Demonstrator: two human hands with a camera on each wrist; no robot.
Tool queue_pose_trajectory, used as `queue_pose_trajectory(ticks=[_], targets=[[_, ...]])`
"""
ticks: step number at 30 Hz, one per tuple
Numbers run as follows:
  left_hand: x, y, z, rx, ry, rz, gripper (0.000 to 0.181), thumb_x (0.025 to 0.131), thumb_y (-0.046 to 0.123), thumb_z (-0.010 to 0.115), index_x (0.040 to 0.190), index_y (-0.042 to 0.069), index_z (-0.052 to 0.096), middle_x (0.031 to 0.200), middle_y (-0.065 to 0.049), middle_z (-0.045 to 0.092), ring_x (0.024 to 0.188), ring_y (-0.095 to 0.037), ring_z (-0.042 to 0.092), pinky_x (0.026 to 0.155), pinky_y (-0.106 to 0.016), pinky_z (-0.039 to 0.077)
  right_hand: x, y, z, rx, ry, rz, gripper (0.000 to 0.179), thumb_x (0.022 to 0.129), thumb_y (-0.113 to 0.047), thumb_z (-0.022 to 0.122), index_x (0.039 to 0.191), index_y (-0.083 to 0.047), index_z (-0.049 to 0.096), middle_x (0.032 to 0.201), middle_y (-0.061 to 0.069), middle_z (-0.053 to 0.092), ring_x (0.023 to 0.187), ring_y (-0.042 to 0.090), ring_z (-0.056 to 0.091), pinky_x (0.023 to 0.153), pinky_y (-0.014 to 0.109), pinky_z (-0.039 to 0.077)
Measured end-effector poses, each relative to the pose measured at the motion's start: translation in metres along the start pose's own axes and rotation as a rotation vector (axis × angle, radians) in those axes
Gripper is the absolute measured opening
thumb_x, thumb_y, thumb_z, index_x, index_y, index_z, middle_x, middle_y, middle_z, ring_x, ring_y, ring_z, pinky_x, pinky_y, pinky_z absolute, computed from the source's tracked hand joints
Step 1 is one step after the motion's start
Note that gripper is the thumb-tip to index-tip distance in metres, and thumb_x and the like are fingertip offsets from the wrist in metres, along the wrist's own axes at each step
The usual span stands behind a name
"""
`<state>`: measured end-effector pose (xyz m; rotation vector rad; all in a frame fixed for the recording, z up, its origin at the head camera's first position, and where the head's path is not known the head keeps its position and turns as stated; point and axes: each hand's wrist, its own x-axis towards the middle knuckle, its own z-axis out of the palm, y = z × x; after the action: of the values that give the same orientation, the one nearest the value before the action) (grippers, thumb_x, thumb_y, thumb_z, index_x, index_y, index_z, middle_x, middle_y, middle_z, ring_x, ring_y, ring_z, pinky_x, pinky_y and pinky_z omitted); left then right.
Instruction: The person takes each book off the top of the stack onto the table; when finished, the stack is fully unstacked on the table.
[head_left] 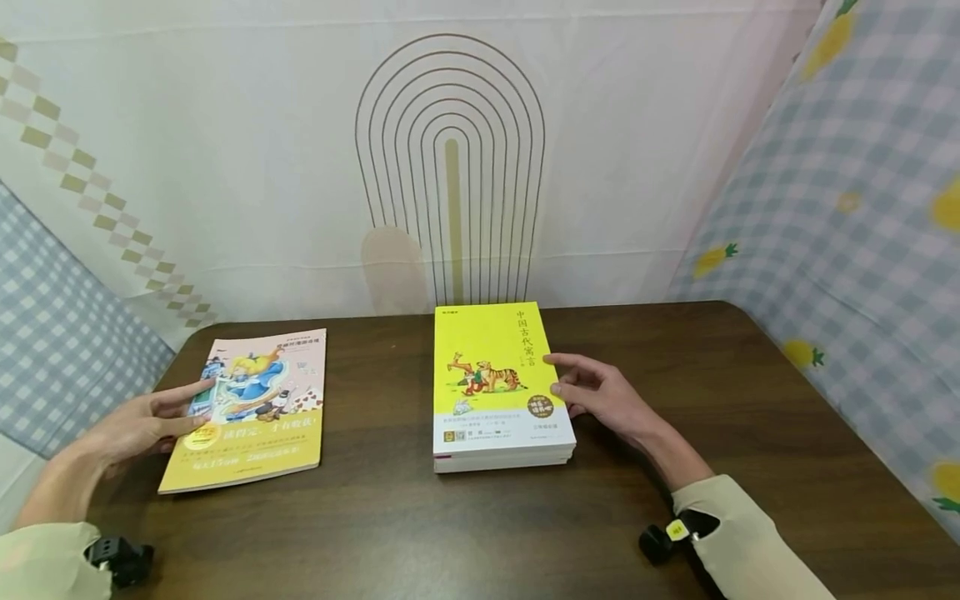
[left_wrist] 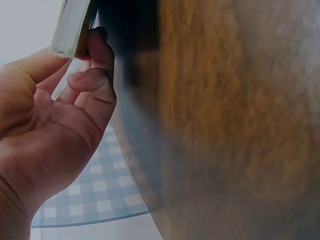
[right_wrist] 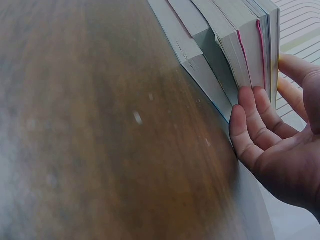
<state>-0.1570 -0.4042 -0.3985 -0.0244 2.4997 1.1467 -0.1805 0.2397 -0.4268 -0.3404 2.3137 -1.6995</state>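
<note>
At the left of the head view lies a thin picture book (head_left: 258,387) with a pink and yellow cover. My left hand (head_left: 138,429) grips its left edge, thumb and fingers on opposite faces; the left wrist view shows the book's edge (left_wrist: 72,30) between them. Whether the whole book is off the table cannot be told. A stack of books topped by a yellow cover (head_left: 480,358) with a tiger stands in the middle. My right hand (head_left: 611,396) touches the stack's right side. In the right wrist view, its fingertips (right_wrist: 245,95) rest against the page edges (right_wrist: 247,45).
The dark wooden table (head_left: 375,533) has a rounded far right corner. A white patterned cloth (head_left: 637,167) hangs behind it, with blue checked cloth (head_left: 847,250) at the right and more at the left. A small black device (head_left: 123,558) sits at the left wrist.
</note>
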Motion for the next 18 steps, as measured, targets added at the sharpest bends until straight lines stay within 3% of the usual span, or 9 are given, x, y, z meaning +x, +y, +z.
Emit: queue_pose_trajectory(ticks=[2, 4, 5, 7, 9, 11, 18], targets=[[0.000, -0.002, -0.002, 0.001, -0.009, -0.006, 0.076, 0.109, 0.025, 0.061, 0.168, 0.008, 0.016, 0.089, -0.002, 0.046, 0.068, -0.011, 0.043, 0.066, -0.030, 0.045, 0.000, 0.000, 0.000, 0.000, -0.003, 0.001, 0.055, 0.102, -0.023, 0.072, 0.154, -0.012, 0.055, 0.116, 0.020, 0.065, 0.092, 0.024, 0.066, 0.080, 0.033, 0.064], [0.000, -0.004, -0.006, 0.023, -0.018, -0.014, 0.075, 0.110, 0.024, 0.059, 0.168, 0.009, 0.015, 0.104, -0.018, 0.054, 0.078, -0.010, 0.051, 0.070, -0.030, 0.051, 0.000, 0.001, 0.001, 0.000, -0.002, 0.001, 0.055, 0.102, -0.023, 0.072, 0.153, -0.012, 0.055, 0.116, 0.020, 0.065, 0.092, 0.024, 0.066, 0.080, 0.033, 0.064], [0.000, -0.004, -0.008, 0.038, -0.027, -0.018, 0.075, 0.110, 0.024, 0.058, 0.168, 0.008, 0.013, 0.117, -0.029, 0.054, 0.089, -0.017, 0.059, 0.075, -0.032, 0.055, 0.000, 0.001, 0.001, -0.001, -0.002, 0.001, 0.055, 0.102, -0.023, 0.072, 0.153, -0.012, 0.055, 0.116, 0.020, 0.065, 0.093, 0.024, 0.066, 0.080, 0.033, 0.064], [0.000, -0.004, -0.012, 0.064, -0.044, -0.035, 0.076, 0.111, 0.025, 0.057, 0.168, 0.007, 0.010, 0.145, -0.046, 0.038, 0.117, -0.039, 0.061, 0.086, -0.039, 0.059, 0.000, 0.001, 0.001, -0.003, 0.000, 0.001, 0.055, 0.102, -0.023, 0.072, 0.153, -0.012, 0.056, 0.117, 0.020, 0.065, 0.093, 0.025, 0.066, 0.079, 0.032, 0.063], [0.000, -0.004, -0.015, 0.100, -0.060, -0.042, 0.078, 0.111, 0.027, 0.055, 0.167, 0.003, 0.007, 0.159, -0.052, 0.013, 0.137, -0.061, 0.042, 0.097, -0.052, 0.058, 0.000, 0.001, 0.001, -0.004, 0.002, 0.001, 0.055, 0.102, -0.023, 0.072, 0.153, -0.012, 0.056, 0.117, 0.020, 0.065, 0.094, 0.025, 0.065, 0.079, 0.032, 0.063], [0.000, -0.004, -0.017, 0.137, -0.065, -0.046, 0.079, 0.111, 0.029, 0.055, 0.166, 0.000, 0.005, 0.157, -0.054, 0.007, 0.142, -0.072, 0.021, 0.101, -0.062, 0.053, 0.000, 0.001, 0.001, -0.005, 0.002, -0.001, 0.054, 0.102, -0.023, 0.072, 0.153, -0.012, 0.056, 0.117, 0.020, 0.065, 0.094, 0.025, 0.065, 0.079, 0.032, 0.063], [-0.001, -0.007, -0.019, 0.253, -0.029, -0.021, 0.079, 0.111, 0.029, 0.055, 0.164, -0.007, 0.009, 0.154, -0.057, 0.009, 0.137, -0.076, 0.020, 0.101, -0.075, 0.045, 0.001, 0.001, 0.003, 0.010, -0.008, -0.008, 0.054, 0.102, -0.023, 0.072, 0.153, -0.012, 0.056, 0.116, 0.020, 0.065, 0.099, 0.026, 0.065, 0.079, 0.033, 0.064]])
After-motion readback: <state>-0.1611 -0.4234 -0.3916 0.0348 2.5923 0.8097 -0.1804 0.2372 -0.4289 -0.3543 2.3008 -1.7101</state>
